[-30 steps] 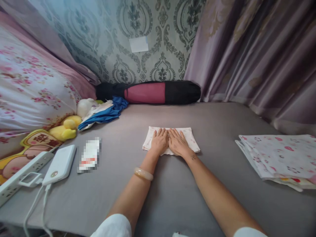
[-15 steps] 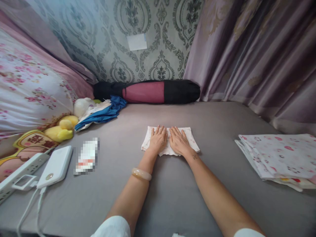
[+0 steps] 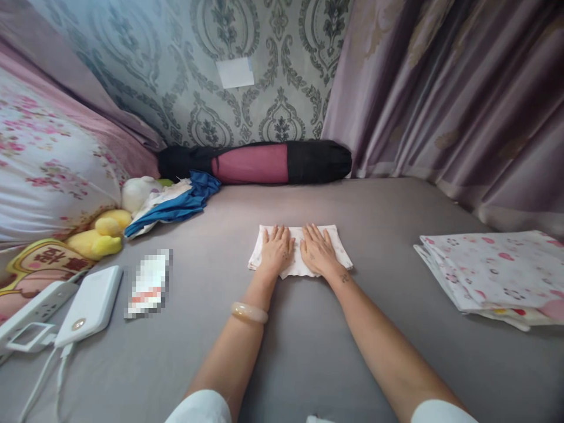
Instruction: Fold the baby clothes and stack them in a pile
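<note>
A folded white cloth [image 3: 298,258] with faint pinkish marks lies flat on the grey sheet [image 3: 379,229], its lower edge a little wavy. On its left half rests my left hand [image 3: 277,249], palm down with the fingers stretched out. My right hand [image 3: 318,251] lies the same way on the right half, fingers spread. A narrow strip of cloth shows between the two hands. A pale bangle [image 3: 249,312] sits on my left wrist.
At the right lies a stack of folded printed cloths [image 3: 489,270]. On the left are a power bank [image 3: 90,305] with cables, a power strip [image 3: 39,308], a blurred packet [image 3: 148,282], plush toys [image 3: 99,235] and a blue garment [image 3: 176,205]. A long black-and-pink bag [image 3: 251,163] lies along the wall.
My hands have moved slightly apart on the cloth, so the strip between them is wider. The view has shifted a little, moving most things slightly left.
</note>
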{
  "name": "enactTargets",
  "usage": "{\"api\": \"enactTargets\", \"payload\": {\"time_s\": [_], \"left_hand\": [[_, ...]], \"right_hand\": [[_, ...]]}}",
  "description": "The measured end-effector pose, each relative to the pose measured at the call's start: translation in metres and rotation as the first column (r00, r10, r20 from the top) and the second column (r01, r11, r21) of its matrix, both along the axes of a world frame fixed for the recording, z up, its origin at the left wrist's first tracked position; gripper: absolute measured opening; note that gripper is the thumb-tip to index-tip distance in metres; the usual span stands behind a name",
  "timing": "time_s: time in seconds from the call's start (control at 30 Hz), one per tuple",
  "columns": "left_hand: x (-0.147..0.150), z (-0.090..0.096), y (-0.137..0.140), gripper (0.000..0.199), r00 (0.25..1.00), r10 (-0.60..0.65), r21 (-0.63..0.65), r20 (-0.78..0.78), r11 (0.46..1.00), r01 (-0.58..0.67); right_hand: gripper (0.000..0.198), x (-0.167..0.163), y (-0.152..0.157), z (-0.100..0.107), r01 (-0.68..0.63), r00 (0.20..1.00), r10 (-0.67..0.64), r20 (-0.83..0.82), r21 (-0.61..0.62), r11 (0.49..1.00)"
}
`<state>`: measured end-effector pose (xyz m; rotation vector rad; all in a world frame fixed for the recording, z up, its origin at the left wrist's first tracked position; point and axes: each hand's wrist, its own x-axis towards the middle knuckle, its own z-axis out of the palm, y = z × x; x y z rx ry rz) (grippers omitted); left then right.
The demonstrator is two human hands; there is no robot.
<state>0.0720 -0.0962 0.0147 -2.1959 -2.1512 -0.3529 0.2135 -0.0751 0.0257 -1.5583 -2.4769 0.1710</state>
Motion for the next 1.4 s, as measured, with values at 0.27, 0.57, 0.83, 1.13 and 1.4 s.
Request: {"api": "enactTargets", "payload": {"time_s": [0.27,0.57,0.83,1.13,1.4], "left_hand": [[-0.001,-0.001,-0.004,0.055,0.996,0.087,-0.03,-0.032,0.996,-0.088],[-0.003,-0.001,-0.005,0.058,0.987,0.16,0.021,-0.03,0.987,-0.159],[-0.006,-0.003,-0.005,0.06,0.982,0.187,-0.011,-0.03,0.982,-0.187],[-0.009,0.001,-0.008,0.06,0.97,0.245,-0.027,-0.004,0.969,-0.245],[-0.014,0.004,-0.009,0.059,0.972,0.235,-0.032,0.005,0.971,-0.235]], "right_hand": [[0.059,0.001,-0.001,-0.001,0.053,0.998,-0.052,0.037,-0.029,0.998],[0.059,0.007,0.0,-0.001,0.124,0.992,-0.123,0.042,-0.008,0.992],[0.058,0.011,0.003,-0.004,0.141,0.989,-0.14,0.052,-0.012,0.99],[0.059,0.02,0.006,-0.01,0.205,0.976,-0.206,0.063,0.026,0.978],[0.059,0.021,0.006,-0.008,0.232,0.972,-0.232,0.045,0.0,0.973]]}}
